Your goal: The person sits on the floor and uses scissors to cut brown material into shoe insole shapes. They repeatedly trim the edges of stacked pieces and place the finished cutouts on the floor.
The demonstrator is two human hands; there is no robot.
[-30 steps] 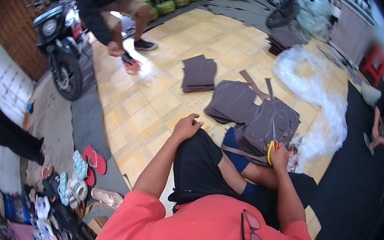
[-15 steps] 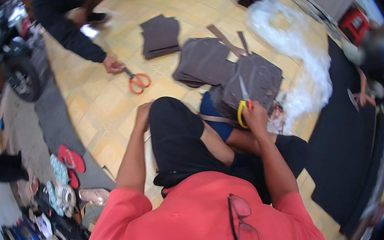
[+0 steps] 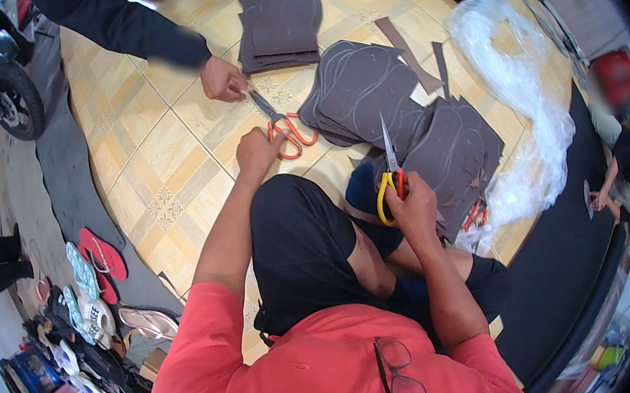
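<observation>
My left hand (image 3: 259, 154) is closed on one orange handle loop of a pair of dark-bladed scissors (image 3: 266, 106). At the blade end, a co-worker's hand (image 3: 224, 79) reaches in from the upper left, its fingertips at the tip. In my right hand (image 3: 413, 206) is a second pair of scissors (image 3: 390, 147) with yellow and red handles, blades pointing away from me. Beneath and beyond these blades lie stacked dark brown sheets (image 3: 365, 90) with curved outlines drawn on them, and a second pile of outlined sheets (image 3: 463, 145) overlaps them.
A neat stack of brown pieces (image 3: 281, 30) sits farther off on the tiled floor (image 3: 189, 145). Crumpled clear plastic (image 3: 533, 96) and black material (image 3: 568, 243) lie on the right, near another person. Sandals and shoes (image 3: 104, 256) crowd the left, below a motorcycle wheel (image 3: 12, 101).
My left hand has left my knee and taken hold of the orange scissors' handle. The co-worker's hand has come nearer with them. The right hand still holds its scissors.
</observation>
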